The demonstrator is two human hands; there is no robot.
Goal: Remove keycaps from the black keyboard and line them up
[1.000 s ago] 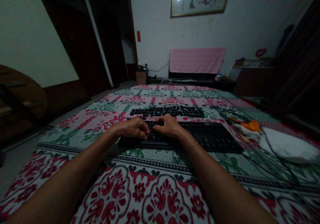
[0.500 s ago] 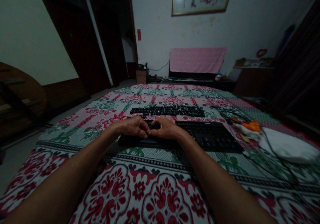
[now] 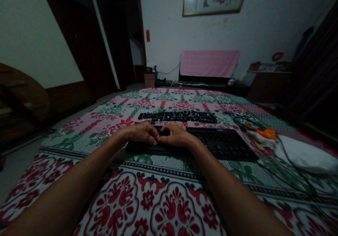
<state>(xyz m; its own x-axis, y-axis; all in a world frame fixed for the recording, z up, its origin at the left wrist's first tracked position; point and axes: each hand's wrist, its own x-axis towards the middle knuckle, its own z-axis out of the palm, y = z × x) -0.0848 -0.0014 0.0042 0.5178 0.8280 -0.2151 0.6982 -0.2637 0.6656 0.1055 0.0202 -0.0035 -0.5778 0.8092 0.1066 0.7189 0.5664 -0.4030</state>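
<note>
A black keyboard lies across the floral bedspread in front of me. My left hand and my right hand both rest on its left half, fingers curled down and fingertips meeting over the keys. What the fingertips pinch, if anything, is hidden. A second black keyboard lies just beyond the first, parallel to it and untouched.
To the right on the bedspread lie a white bundle, an orange object and dark cables. Against the far wall stands a low unit under a pink cloth. A dark doorway opens at the left.
My hands have drawn together on the near keyboard until their fingertips touch. The fingers have curled in tighter than a second ago.
</note>
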